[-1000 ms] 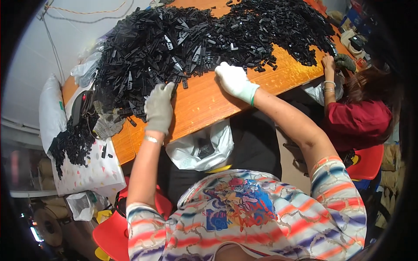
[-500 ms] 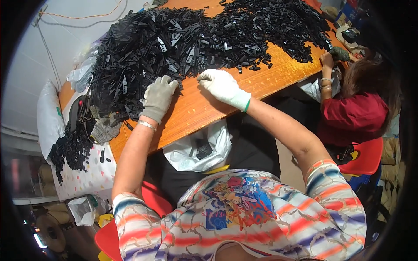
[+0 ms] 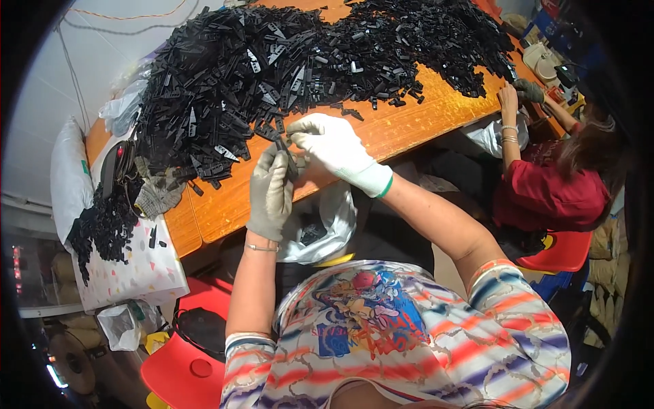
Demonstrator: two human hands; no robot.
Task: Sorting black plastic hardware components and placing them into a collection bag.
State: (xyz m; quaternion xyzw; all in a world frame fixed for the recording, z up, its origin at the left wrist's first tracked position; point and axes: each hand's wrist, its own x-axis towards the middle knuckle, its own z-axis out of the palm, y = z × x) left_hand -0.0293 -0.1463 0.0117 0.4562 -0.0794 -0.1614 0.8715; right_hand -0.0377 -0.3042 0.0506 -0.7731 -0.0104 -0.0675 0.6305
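Note:
My left hand point(image 3: 270, 187), in a grey work glove, is closed round a slim black plastic piece point(image 3: 289, 158) whose end juts up between the fingers. Right beside it, my right hand point(image 3: 332, 142) wears a white glove with a green cuff edge. Its thumb and fingertips are pinched together close to that piece, but whatever they grip is too small to name. Both hands are above the near edge of the wooden table point(image 3: 381, 129). A large heap of black plastic pieces point(image 3: 231, 82) spreads just beyond them. Under the hands hangs an open white plastic bag point(image 3: 340, 225) with dark pieces inside.
At the right, a co-worker in a red shirt point(image 3: 552, 198) sits at the same table, hands at its edge. Left are a grey glove point(image 3: 161, 193), a smaller pile of black pieces point(image 3: 102, 228) and a white sack point(image 3: 71, 180). A red stool point(image 3: 184, 371) stands lower left.
My left hand has come off the heap's edge, moving right and toward me with a black piece. My right hand has shifted slightly left, so the two hands now meet.

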